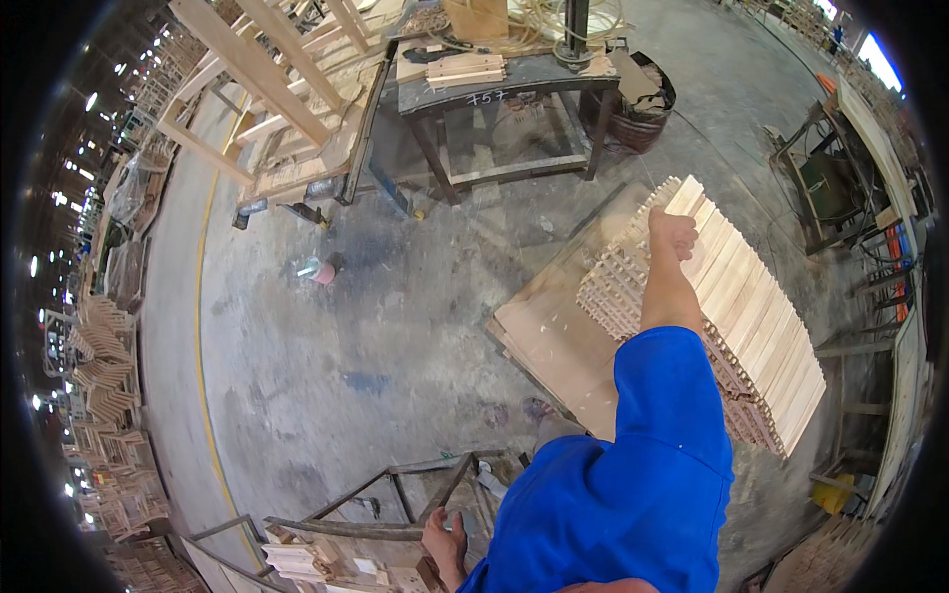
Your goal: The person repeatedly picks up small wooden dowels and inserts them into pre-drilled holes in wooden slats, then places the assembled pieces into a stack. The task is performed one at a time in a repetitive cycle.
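My right arm reaches out over a tall stack of pale wooden slats (756,296), piled in neat layers with notched ends facing left. At the far part of the stack my right hand (673,235) is closed, its fingers curled round the end of a top slat; the fingertips are partly hidden. My left hand (445,544) hangs low near a bench, fingers apart and nothing visible in them. Beside it is the bench's dark metal frame (395,531), with several light wooden pieces (297,561) lying to its left.
The stack stands on a plywood sheet (554,336) on the concrete floor. Ahead are a dark metal table (504,96) with wooden parts and a scrap-filled drum (638,119). A wooden frame (272,89) is far left; a pink cup-like object (321,273) lies on the floor.
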